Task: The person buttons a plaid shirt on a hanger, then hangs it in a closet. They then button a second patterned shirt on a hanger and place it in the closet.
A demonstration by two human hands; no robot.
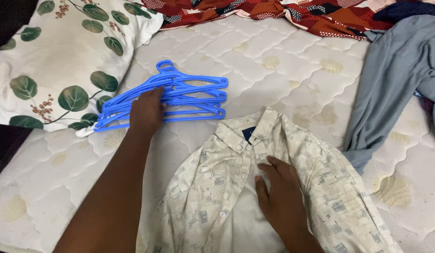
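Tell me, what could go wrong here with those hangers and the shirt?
The left hand rests on a stack of blue plastic hangers; their hooks overlap, so lifting one might drag the others along. The right hand presses inside the open patterned shirt, which lies rumpled, so it could crease or bunch further.

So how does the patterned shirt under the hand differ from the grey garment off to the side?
The cream shirt carries a blocky print; the grey garment is plain. The cream shirt lies spread open with the right hand inside its front, while nothing touches the crumpled grey garment. Both lie on the quilted mattress.
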